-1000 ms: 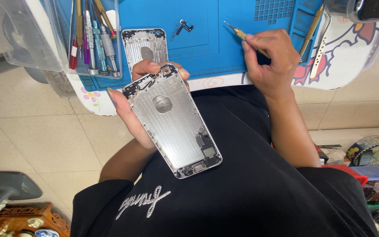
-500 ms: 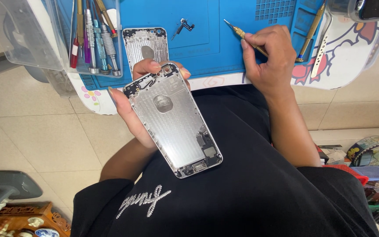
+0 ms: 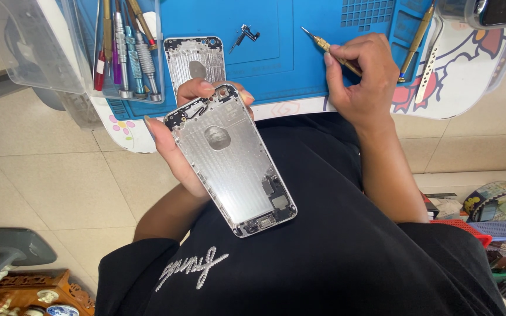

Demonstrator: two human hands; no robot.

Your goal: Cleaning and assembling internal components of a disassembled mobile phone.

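Note:
My left hand (image 3: 174, 149) holds an empty silver phone housing (image 3: 232, 158), inner side up, over my lap. Fingers wrap its top edge. My right hand (image 3: 361, 79) rests at the edge of the blue work mat (image 3: 276, 64) and pinches a small gold-handled screwdriver (image 3: 323, 44), tip pointing up-left over the mat. A second silver phone housing (image 3: 196, 58) lies flat on the mat just beyond the left hand. A small dark metal bracket (image 3: 244, 35) lies on the mat between the two hands.
A clear plastic tray (image 3: 77, 52) at the left holds several screwdrivers (image 3: 127, 47). A gold tool (image 3: 414, 41) and a perforated metal strip (image 3: 428, 73) lie at the mat's right. A dark phone (image 3: 499, 11) sits top right. Tape rolls and boxes (image 3: 493, 205) are on the floor at right.
My right hand shifted slightly with the screwdriver over the mat. The left hand keeps the housing almost still.

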